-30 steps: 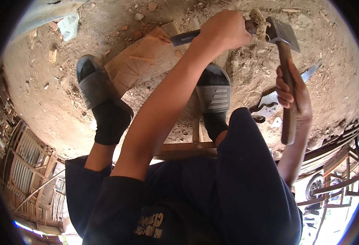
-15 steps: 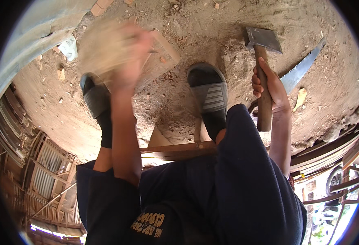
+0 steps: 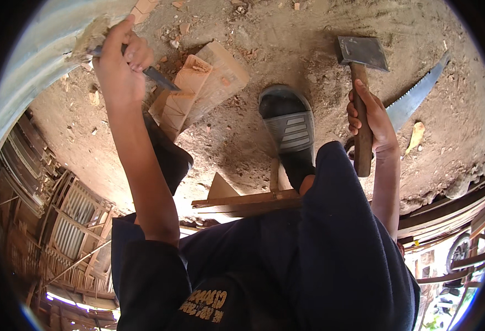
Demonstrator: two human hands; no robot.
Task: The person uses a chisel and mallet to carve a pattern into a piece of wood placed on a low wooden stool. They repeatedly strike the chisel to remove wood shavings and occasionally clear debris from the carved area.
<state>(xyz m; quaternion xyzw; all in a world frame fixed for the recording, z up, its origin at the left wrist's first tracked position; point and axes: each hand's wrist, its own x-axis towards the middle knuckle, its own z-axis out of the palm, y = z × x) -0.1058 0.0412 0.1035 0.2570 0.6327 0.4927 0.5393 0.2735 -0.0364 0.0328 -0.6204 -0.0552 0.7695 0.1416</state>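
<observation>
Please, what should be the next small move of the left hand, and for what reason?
Probably steady the chisel tip against the wooden block before any blow. The left hand holds the chisel slanted, its tip by the block, though contact is unclear; the right hand holds the hammer off to the right.
</observation>
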